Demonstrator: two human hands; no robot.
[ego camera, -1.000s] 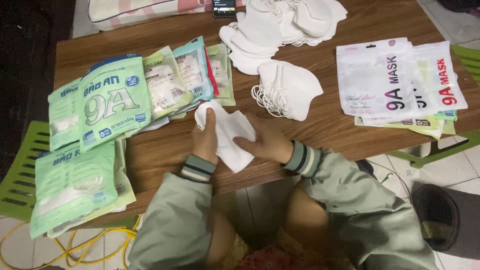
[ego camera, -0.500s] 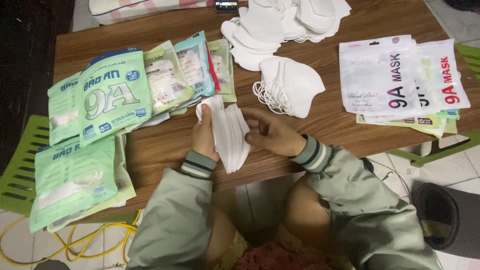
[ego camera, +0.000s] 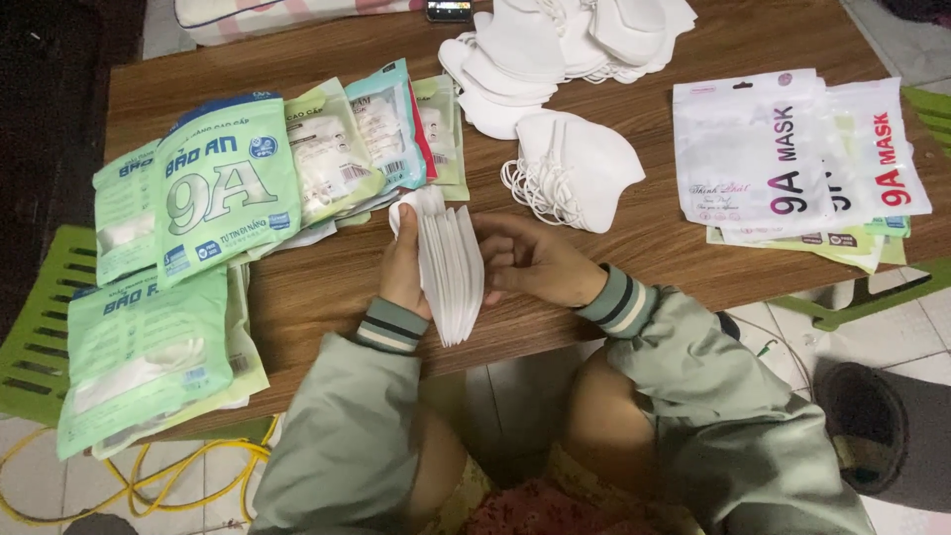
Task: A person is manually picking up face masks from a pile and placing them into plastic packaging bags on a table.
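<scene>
A stack of white folded face masks point(ego camera: 448, 266) stands on edge near the front of the brown wooden table point(ego camera: 327, 287). My left hand point(ego camera: 404, 266) holds its left side with the thumb over the top. My right hand point(ego camera: 533, 258) presses against its right side, fingers curled toward the stack. Just beyond lies a small pile of white masks with ear loops point(ego camera: 570, 170). A larger heap of white masks point(ego camera: 555, 45) sits at the table's far edge.
Green mask packets point(ego camera: 223, 193) fan out on the left, more of them point(ego camera: 144, 357) hanging over the front left corner. White printed mask bags point(ego camera: 792, 154) lie at right. A phone point(ego camera: 449, 10) sits at the far edge. Green plastic stools point(ego camera: 40, 327) flank the table; yellow cable point(ego camera: 198, 476) on the floor.
The masks lay flat under both hands a second ago. Now they are gathered upright on edge between my hands, squared into a tighter stack.
</scene>
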